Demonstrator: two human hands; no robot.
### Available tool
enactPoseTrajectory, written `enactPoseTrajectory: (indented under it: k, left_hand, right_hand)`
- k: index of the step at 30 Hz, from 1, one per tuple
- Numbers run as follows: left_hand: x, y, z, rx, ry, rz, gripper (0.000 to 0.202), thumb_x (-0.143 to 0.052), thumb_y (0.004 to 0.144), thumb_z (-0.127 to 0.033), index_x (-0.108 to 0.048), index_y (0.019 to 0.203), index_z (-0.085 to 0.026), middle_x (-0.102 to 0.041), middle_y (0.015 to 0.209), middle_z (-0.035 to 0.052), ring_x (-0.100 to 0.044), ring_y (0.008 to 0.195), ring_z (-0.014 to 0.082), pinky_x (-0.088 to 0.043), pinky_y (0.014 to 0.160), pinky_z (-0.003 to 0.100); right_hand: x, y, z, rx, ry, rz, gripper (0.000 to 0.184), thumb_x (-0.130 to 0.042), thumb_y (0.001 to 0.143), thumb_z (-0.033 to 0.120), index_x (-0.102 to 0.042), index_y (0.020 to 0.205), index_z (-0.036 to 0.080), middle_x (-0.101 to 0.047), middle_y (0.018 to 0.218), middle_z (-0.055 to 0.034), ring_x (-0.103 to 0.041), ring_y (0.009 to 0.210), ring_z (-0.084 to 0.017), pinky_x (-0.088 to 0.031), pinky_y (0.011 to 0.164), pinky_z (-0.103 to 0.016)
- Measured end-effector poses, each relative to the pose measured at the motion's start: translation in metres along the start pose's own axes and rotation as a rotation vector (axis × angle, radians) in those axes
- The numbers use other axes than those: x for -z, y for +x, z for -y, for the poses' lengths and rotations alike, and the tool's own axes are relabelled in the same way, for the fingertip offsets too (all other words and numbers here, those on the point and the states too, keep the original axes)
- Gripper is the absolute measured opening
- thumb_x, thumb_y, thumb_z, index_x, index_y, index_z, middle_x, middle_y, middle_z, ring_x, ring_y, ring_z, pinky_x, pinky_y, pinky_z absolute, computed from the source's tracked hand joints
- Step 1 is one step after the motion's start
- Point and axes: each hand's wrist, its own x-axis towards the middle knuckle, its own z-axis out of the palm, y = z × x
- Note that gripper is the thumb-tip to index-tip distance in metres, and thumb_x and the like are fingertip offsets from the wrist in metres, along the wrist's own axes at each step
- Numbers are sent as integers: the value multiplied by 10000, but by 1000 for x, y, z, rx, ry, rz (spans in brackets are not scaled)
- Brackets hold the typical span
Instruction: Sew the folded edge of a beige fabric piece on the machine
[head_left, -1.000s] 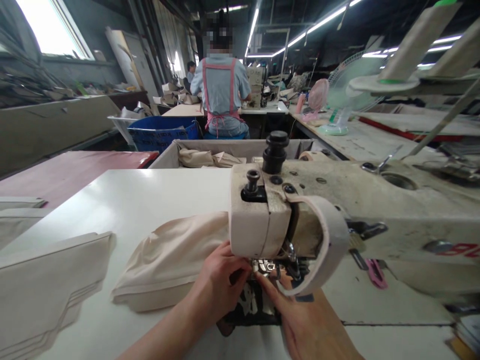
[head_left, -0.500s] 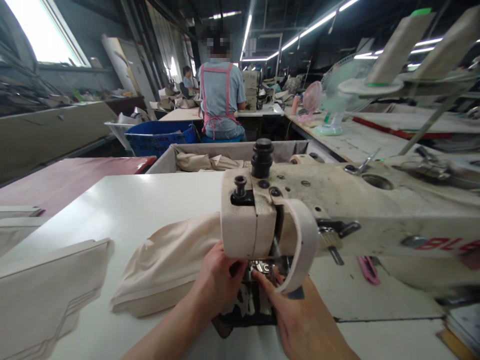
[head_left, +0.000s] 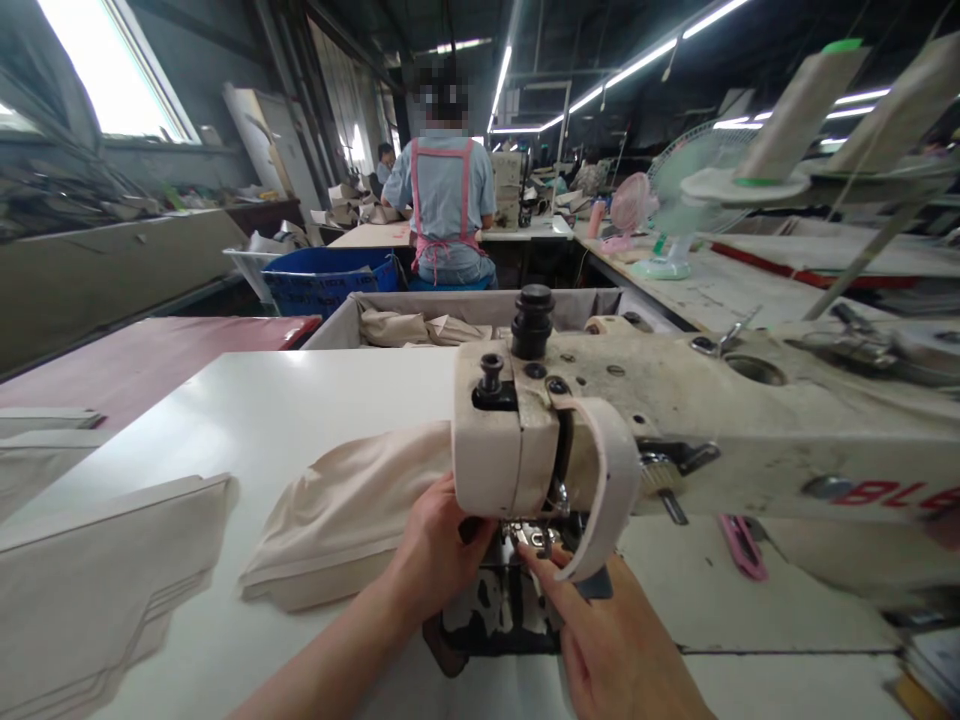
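My left hand [head_left: 439, 548] is beside the needle area of a sewing machine [head_left: 517, 450], its fingers curled and closed on the edge of a beige fabric piece [head_left: 352, 505]. That cloth bulges upward on the table to the left of the machine head, and its far end is hidden behind the head. From the right, my right hand [head_left: 615, 625] reaches in with the index finger stretched toward the metal presser foot [head_left: 534, 537]. Its other fingers are partly covered by the curved white guard [head_left: 607, 490]. I cannot make out the cloth under the foot.
Stacked beige fabric pieces [head_left: 112, 590] lie at the left on the white table [head_left: 277, 390]. A pink thread snipper [head_left: 742, 548] rests under the machine arm. Beyond stands a cloth-lined bin [head_left: 337, 320] of fabric; a person in a pink-strapped apron [head_left: 450, 200] sits behind it.
The whole view has shifted slightly, with the machine and cloth now a little further right in the picture. Both hands stay at the presser foot; little else differs.
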Motion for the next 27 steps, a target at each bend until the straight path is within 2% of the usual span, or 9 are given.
enactPoseTrajectory:
  k: [5,8,11,16,18,21,23,25,27]
  left_hand:
    - [3,-1,3,-5,10,52,166,-541,763,-131,-677,681,-179,-669,681,54,-634,696,195,-538,670,285]
    - [3,-3,7,1,17,94,181,-534,758,-129,-672,649,-170,-665,663,61,-621,658,193,-515,633,281]
    - [5,-6,9,5,5,147,193,-541,762,-151,-663,612,-166,-683,688,71,-638,704,205,-513,655,285]
    - [20,1,12,90,-8,233,172,-566,777,-224,-696,671,-188,-710,726,28,-662,739,182,-527,698,247]
    - [24,11,15,205,60,154,215,-487,818,-202,-699,789,-177,-710,797,42,-654,763,189,-523,697,268]
    - [18,26,21,404,237,-34,292,-389,887,-202,-617,1039,-102,-665,977,144,-614,914,267,-489,786,416]
    - [8,32,26,455,320,-39,261,-467,900,-281,-597,1036,-99,-639,980,145,-588,967,292,-442,847,494]
    - [4,33,31,410,337,40,221,-565,870,-338,-611,934,-131,-632,911,90,-583,958,273,-413,883,500]
    - [16,28,36,295,295,150,176,-607,845,-337,-608,825,-163,-629,847,41,-582,915,235,-413,888,438]
  right_hand:
    - [-2,1,3,-15,27,-26,505,-407,769,-4,-578,1222,137,-608,1174,-167,-546,1013,-330,-513,740,-442]
    - [-3,2,4,-5,28,-16,496,-423,752,0,-600,1197,132,-620,1158,-170,-563,974,-322,-509,740,-447]
    - [-3,2,5,-34,34,-5,508,-428,736,-1,-601,1195,131,-626,1128,-170,-567,956,-316,-503,752,-455]
    - [-2,1,4,-76,83,41,502,-427,736,-1,-599,1187,137,-615,1106,-163,-546,1002,-316,-483,829,-478]
    - [-1,0,2,-77,113,50,483,-422,743,-1,-597,1173,135,-612,1086,-159,-546,992,-307,-482,837,-470]
    - [0,0,1,-80,139,66,495,-409,739,-9,-588,1172,152,-607,1082,-145,-549,981,-299,-486,828,-467]
    - [-1,-1,-1,-90,144,71,530,-411,710,-18,-585,1174,170,-607,1082,-132,-552,983,-294,-487,830,-468]
    - [-2,-3,-4,-98,143,72,565,-418,673,-20,-586,1172,185,-606,1087,-125,-554,998,-294,-490,836,-465]
    - [-4,-5,-8,-102,141,76,570,-419,658,-20,-593,1156,195,-605,1098,-123,-557,1010,-293,-491,848,-462]
